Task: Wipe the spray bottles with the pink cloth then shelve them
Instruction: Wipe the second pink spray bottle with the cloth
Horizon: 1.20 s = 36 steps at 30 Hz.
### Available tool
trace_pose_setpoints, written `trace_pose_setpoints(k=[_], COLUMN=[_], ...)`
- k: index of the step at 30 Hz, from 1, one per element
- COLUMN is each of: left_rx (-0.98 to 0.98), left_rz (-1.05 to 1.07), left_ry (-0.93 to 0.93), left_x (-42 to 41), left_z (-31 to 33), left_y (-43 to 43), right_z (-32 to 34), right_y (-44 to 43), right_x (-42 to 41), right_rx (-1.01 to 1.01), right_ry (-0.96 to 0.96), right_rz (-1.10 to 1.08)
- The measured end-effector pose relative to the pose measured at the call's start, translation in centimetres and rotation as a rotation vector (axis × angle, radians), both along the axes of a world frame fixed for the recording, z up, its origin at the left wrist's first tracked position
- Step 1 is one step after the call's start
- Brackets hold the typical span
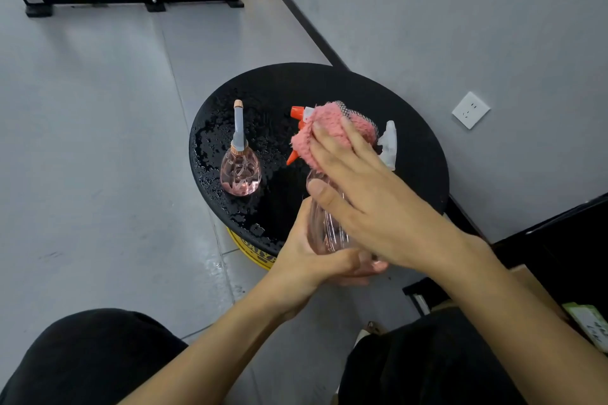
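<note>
Held bottle: a clear pink spray bottle (324, 223) is lifted over the near edge of the round black table (329, 82), long axis running from the body by the person up and away to its head.
Nozzle: the orange trigger head (297, 115) points left and away from the grip.
Left hand (316, 263): closed around the bottle's base, cupping it from below.
Right hand (371, 187): fingers pressing the pink cloth (332, 131) flat over the bottle's neck, thumb on the bottle's shoulder.
Second bottle: a small pink bottle (240, 171) with a grey stem stands upright, left of the grip and well apart.
Third head: a clear trigger (390, 145) shows just right of the cloth.
Room: wet tabletop lies open between the bottles; wall close on the right, open floor left.
</note>
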<state>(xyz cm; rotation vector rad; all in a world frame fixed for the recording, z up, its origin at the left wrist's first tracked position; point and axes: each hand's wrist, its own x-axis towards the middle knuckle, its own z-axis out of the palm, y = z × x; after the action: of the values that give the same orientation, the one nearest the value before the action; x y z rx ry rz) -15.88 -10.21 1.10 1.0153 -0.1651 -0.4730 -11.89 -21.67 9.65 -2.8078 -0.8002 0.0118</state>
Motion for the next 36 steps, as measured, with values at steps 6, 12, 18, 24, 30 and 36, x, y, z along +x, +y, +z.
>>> trace_pose_setpoints(k=[6, 12, 18, 24, 30, 36], left_rx=[0.033, 0.018, -0.007, -0.018, 0.008, 0.005], left_rz=[-0.012, 0.043, 0.062, 0.051, 0.046, 0.026], left_ry=[0.04, 0.044, 0.042, 0.059, 0.037, 0.013], left_x=[-0.5, -0.1, 0.1, 0.0, 0.0, -0.2], left_z=[-0.2, 0.0, 0.3, 0.3, 0.3, 0.3], left_y=[-0.3, -0.1, 0.2, 0.1, 0.3, 0.1], right_z=[1.3, 0.7, 1.1, 0.7, 0.1, 0.8], right_y=[0.3, 1.4, -0.2, -1.2, -0.8, -1.0], right_x=[2.5, 0.9, 1.6, 2.1, 0.4, 2.4], right_rx=[-0.035, -0.077, -0.04, 0.13, 0.071, 0.152], right_ry=[0.028, 0.022, 0.03, 0.122, 0.042, 0.066], right_rz=[-0.039, 0.052, -0.009, -0.113, -0.005, -0.18])
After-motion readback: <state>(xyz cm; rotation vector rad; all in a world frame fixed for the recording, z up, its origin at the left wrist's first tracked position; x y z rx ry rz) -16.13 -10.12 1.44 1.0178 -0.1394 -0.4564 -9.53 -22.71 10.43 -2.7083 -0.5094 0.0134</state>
